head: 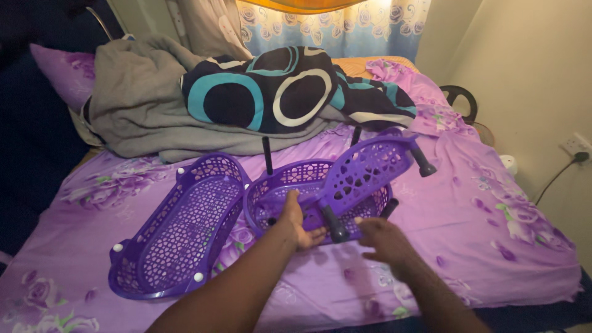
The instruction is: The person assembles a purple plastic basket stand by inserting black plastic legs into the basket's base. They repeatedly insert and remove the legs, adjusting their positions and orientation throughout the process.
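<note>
Two bare forearms enter from the bottom edge, cut off before the elbows, and reach over a bed (493,246) dressed in a purple floral sheet. At the left hand (296,221), palm up and fingers loosely curled, the thumb rests against the rim of a purple perforated plastic tray (290,179), and the fingertips lie just beside a dark stubby leg (334,227) on a second, tilted tray (367,169) propped across the first; whether that hand truly grips anything is hard to tell. At the right hand (383,239), the fingers are spread and open, palm down, hovering near the same leg and holding nothing. A third tray (179,231), with white caps at its corners, lies apart to the left, touching the middle one at the rim. Two thin dark posts (267,155) rise behind the trays, their bases hidden. Farther back, a grey blanket (135,105) and a dark cloth with teal and white rings (277,89) are heaped across the mattress, covering part of a purple pillow (58,68). Floral curtains (364,24) hang beyond. At right, a wall socket with a cable (570,161) and a dark round object (459,98) sit in dim light, hard to identify.
</note>
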